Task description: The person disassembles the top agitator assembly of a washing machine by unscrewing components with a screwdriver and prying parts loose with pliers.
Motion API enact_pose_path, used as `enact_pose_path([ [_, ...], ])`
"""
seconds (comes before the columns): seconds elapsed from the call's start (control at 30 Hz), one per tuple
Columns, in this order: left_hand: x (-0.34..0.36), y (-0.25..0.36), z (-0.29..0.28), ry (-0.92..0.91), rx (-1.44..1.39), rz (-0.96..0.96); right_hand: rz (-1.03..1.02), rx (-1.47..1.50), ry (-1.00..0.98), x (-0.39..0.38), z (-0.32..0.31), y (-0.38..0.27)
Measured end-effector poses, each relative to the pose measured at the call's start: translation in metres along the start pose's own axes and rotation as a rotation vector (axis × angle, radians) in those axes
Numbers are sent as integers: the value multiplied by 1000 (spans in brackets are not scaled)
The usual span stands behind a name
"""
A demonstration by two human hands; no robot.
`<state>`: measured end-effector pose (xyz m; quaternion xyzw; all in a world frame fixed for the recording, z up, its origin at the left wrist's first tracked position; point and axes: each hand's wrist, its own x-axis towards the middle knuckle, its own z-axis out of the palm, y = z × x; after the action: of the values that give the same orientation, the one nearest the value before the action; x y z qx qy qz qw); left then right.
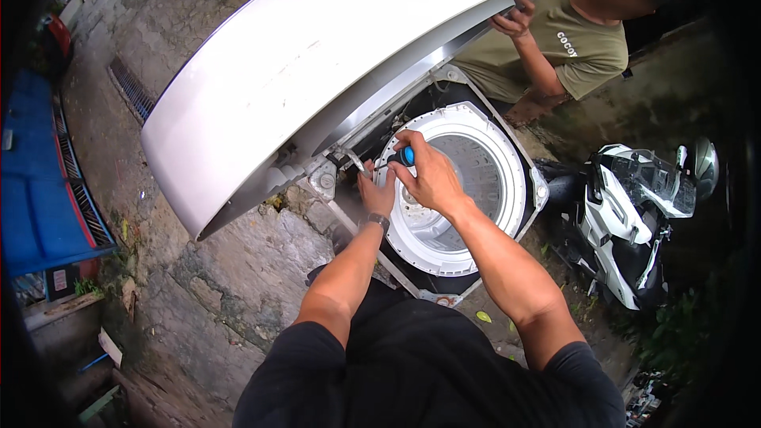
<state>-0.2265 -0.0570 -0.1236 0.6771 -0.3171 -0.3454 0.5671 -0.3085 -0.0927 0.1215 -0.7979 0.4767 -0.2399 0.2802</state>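
A top-load washing machine with its inside bare stands before me, its white drum ring (404, 242) open upward. My right hand (434, 182) grips a screwdriver (405, 157) by its blue and black handle, with the thin shaft directed left. Close by the tip, my left hand (377, 196) has its fingers drawn together at a small metal part near the frame's left corner bracket (321, 180). What those fingers pinch is too small to make out. Tilted over the machine's far-left side is a large white panel (317, 55), its lower edge beside the bracket.
Across the machine, a co-worker in an olive shirt (587, 47) has a raised hand (517, 16) at the panel's edge. A white motorbike (622, 222) stands to the right. Left are cracked paving (214, 285), a drain grate (131, 89) and a blue vehicle (47, 166).
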Motion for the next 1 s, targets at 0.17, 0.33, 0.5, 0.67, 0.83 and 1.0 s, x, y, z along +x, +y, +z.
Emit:
enact_pose_path([
  [0.17,-3,6,3,-18,25,-125,10,-19,-23,2,-1,6],
  [0.33,-1,-4,-1,32,158,-16,36,6,-64,8,0,4],
  [0.5,-3,-4,1,63,116,-32,-11,6,-114,12,-4,5],
  [0.67,-4,-1,4,47,98,-49,14,0,-103,14,-5,2],
  [0.83,-2,-4,3,42,135,-28,-22,-135,-40,13,2,-1],
  [1.0,-2,1,0,27,48,-2,4,-367,28,20,11,-13],
])
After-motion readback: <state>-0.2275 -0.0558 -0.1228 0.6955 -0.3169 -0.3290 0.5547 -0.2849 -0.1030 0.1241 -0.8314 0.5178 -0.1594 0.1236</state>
